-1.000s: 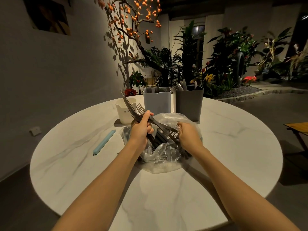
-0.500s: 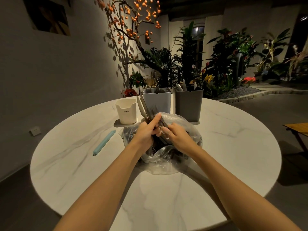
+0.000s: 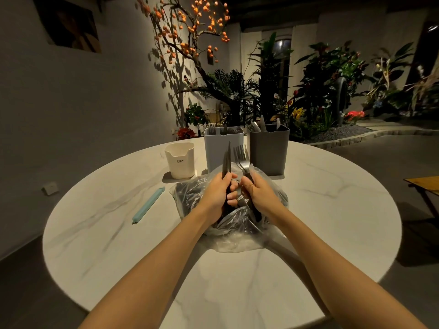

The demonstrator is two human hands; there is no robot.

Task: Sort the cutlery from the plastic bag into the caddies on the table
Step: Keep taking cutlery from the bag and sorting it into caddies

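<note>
Plastic bag (image 3: 228,224) lying at frame centre on counter (image 3: 332,210), cutlery inside; left hand (image 3: 217,193) gripping upright knives (image 3: 227,160), right hand (image 3: 257,193) gripping forks (image 3: 241,157) above bag; behind, white caddy (image 3: 180,160), light grey caddy (image 3: 221,146), dark grey caddy (image 3: 268,150); blue clip (image 3: 148,205) lying centre left

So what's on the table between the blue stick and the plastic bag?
Nothing: in the head view, bare marble tabletop separates the blue clip stick from the plastic bag.

Both forearms are bare to the frame's edge, sleeveless, unadorned.
</note>
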